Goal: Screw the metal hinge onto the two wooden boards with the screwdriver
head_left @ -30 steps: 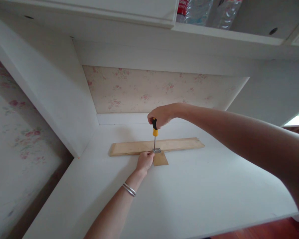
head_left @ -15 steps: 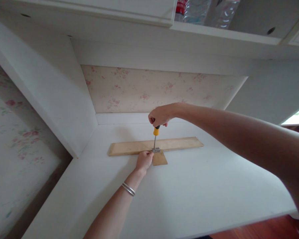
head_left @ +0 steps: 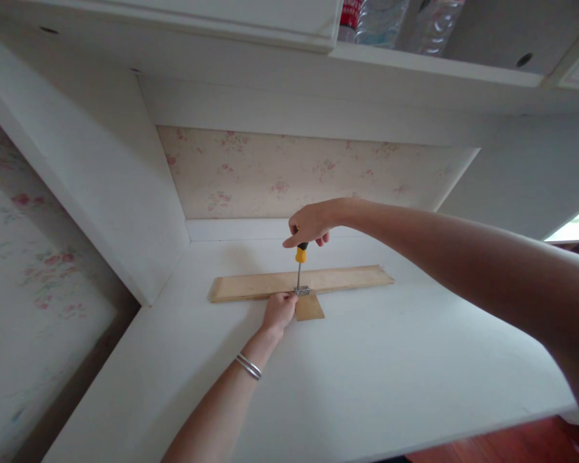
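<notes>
Here, my right hand (head_left: 312, 222) curls loosely round the screwdriver (head_left: 301, 254), tip at the hinge (head_left: 305, 290) along the plank's near edge (head_left: 251, 297); my left hand (head_left: 278, 312) pinches alongside, on what I can't tell. White tabletop (head_left: 390, 373) spreads widely frontward.

Yellow and black, that was the screwdriver (head_left: 300, 256), with a silvery shaft (head_left: 298, 276)! Silver again on the metal fitting (head_left: 302, 291), pale tan along the wooden strip (head_left: 251, 285), a deeper tan on the small flat piece (head_left: 311, 309). Plain white ran right across the bench (head_left: 367, 373), while cream wallpaper (head_left: 280, 164) bloomed with pink flowers. Silver bangles (head_left: 249, 366), a bright red bottle label (head_left: 350, 14), and a reddish floor (head_left: 502, 444)!
</notes>
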Demonstrator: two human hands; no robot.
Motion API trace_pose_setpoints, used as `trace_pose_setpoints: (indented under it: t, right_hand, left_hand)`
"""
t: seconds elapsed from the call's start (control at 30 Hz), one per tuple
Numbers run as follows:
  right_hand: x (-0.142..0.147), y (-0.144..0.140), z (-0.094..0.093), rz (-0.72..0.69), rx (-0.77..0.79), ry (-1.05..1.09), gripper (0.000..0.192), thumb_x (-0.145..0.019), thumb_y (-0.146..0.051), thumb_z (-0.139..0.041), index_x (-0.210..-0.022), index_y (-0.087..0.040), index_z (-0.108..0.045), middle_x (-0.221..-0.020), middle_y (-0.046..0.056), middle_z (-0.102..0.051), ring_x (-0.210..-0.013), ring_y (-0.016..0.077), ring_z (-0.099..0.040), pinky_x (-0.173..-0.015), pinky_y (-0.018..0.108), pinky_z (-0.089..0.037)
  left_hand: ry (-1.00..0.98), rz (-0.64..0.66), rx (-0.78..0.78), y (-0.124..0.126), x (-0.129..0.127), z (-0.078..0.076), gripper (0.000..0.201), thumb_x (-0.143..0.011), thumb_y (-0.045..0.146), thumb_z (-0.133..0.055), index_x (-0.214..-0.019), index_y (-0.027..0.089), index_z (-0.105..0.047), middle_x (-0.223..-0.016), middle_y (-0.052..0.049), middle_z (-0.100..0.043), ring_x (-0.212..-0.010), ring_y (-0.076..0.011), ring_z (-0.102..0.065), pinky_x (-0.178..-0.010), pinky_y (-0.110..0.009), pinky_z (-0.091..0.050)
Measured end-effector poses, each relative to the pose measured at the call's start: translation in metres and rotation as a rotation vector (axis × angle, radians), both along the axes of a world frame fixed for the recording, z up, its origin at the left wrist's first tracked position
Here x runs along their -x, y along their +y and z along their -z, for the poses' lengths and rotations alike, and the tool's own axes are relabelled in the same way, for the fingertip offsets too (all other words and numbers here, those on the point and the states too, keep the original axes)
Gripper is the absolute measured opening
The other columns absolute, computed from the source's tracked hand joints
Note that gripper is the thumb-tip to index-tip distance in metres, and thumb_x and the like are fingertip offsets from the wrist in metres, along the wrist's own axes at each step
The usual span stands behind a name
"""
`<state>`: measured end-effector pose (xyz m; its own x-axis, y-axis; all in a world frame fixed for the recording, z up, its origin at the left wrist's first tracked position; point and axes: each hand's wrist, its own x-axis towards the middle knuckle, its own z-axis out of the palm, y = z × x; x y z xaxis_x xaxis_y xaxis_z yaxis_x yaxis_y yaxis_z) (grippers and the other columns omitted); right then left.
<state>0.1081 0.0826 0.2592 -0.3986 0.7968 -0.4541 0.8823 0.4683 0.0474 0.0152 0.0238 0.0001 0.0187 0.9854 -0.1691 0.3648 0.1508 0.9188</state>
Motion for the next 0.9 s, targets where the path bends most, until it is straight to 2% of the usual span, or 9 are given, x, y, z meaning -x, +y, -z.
trace_pose_setpoints:
  t: [0.07,0.13,0.2,0.33,0.43,0.5,0.67,0.8,0.9]
  right_hand:
    - [0.0004,0.0001,-0.0004,-0.009,-0.013,-0.028,0.037,-0.082,-0.043,-0.054,-0.097,-0.011,-0.064,-0.080,0.009,-0.065,-0.058,0.0167,-0.060,-0.057,0.029,-0.043]
    - [0.0006,-0.0006,-0.0013,-0.074,-0.013,-0.006,0.028,-0.077,-0.033,-0.061,-0.098,-0.014,-0.064,-0.084,0.007,-0.065,-0.061,0.0155,-0.060,-0.058,0.027,-0.042]
    - [0.0008,-0.0016,-0.0022,-0.092,0.016,0.038,0.036,-0.071,-0.029,-0.068,-0.104,-0.018,-0.062,-0.090,0.005,-0.064,-0.065,0.0151,-0.060,-0.057,0.025,-0.043]
    - [0.0016,-0.0003,-0.0011,-0.018,0.001,0.011,0.039,-0.080,-0.047,-0.056,-0.102,-0.015,-0.063,-0.082,0.007,-0.064,-0.057,0.0154,-0.059,-0.055,0.028,-0.043]
    - [0.0015,0.0029,0.0011,-0.091,-0.019,0.005,0.028,-0.077,-0.033,-0.060,-0.099,-0.015,-0.065,-0.086,0.007,-0.065,-0.059,0.0150,-0.060,-0.056,0.027,-0.044]
    - [0.0013,0.0039,0.0016,-0.123,0.004,0.043,0.036,-0.069,-0.027,-0.067,-0.104,-0.018,-0.063,-0.092,0.006,-0.065,-0.066,0.0156,-0.061,-0.057,0.026,-0.044]
    - [0.0004,0.0021,0.0005,0.032,0.024,0.013,0.040,-0.077,-0.045,-0.059,-0.098,-0.011,-0.064,-0.081,0.009,-0.065,-0.059,0.0176,-0.061,-0.054,0.029,-0.046]
    - [-0.0013,0.0024,0.0015,-0.057,-0.002,0.038,0.034,-0.070,-0.029,-0.068,-0.101,-0.015,-0.063,-0.090,0.008,-0.065,-0.060,0.0159,-0.061,-0.052,0.026,-0.046]
    - [-0.0011,0.0036,0.0023,-0.002,0.005,0.055,0.044,-0.072,-0.043,-0.067,-0.104,-0.013,-0.063,-0.089,0.009,-0.065,-0.059,0.0170,-0.061,-0.053,0.028,-0.046]
  left_hand:
    - [-0.004,-0.008,-0.001,-0.0010,-0.0001,-0.0006,0.032,-0.074,0.034,-0.049,-0.048,0.017,-0.045,-0.040,0.003,-0.038,-0.041,-0.0085,-0.034,-0.044,-0.024,-0.017]
    - [-0.011,-0.010,-0.004,-0.0020,-0.0002,-0.0012,0.031,-0.074,0.033,-0.049,-0.048,0.017,-0.045,-0.040,0.003,-0.038,-0.041,-0.0084,-0.034,-0.044,-0.024,-0.016]
    - [-0.019,-0.008,-0.004,-0.0028,-0.0001,-0.0021,0.031,-0.074,0.033,-0.049,-0.048,0.017,-0.044,-0.040,0.003,-0.038,-0.041,-0.0082,-0.034,-0.044,-0.023,-0.017]
    - [-0.018,-0.009,0.001,-0.0039,0.0001,-0.0046,0.030,-0.074,0.032,-0.049,-0.048,0.017,-0.046,-0.041,0.003,-0.040,-0.041,-0.0082,-0.035,-0.044,-0.023,-0.018]
    - [-0.010,-0.009,0.004,-0.0046,-0.0001,-0.0064,0.031,-0.075,0.033,-0.049,-0.049,0.017,-0.047,-0.041,0.003,-0.041,-0.041,-0.0083,-0.036,-0.043,-0.023,-0.018]
    - [-0.011,-0.012,0.010,-0.0048,-0.0001,-0.0069,0.031,-0.075,0.033,-0.050,-0.049,0.017,-0.047,-0.041,0.003,-0.041,-0.041,-0.0082,-0.036,-0.043,-0.023,-0.018]
    - [-0.010,-0.006,0.001,-0.0036,0.0001,-0.0058,0.031,-0.075,0.032,-0.049,-0.048,0.017,-0.046,-0.041,0.003,-0.040,-0.041,-0.0082,-0.037,-0.044,-0.023,-0.019]
    - [-0.004,-0.006,-0.003,-0.0027,0.0002,-0.0036,0.032,-0.075,0.033,-0.049,-0.048,0.017,-0.046,-0.041,0.003,-0.040,-0.042,-0.0082,-0.037,-0.044,-0.023,-0.019]
    - [-0.004,-0.009,-0.007,-0.0026,0.0000,-0.0022,0.031,-0.075,0.032,-0.049,-0.048,0.017,-0.047,-0.041,0.003,-0.040,-0.042,-0.0084,-0.036,-0.044,-0.023,-0.018]
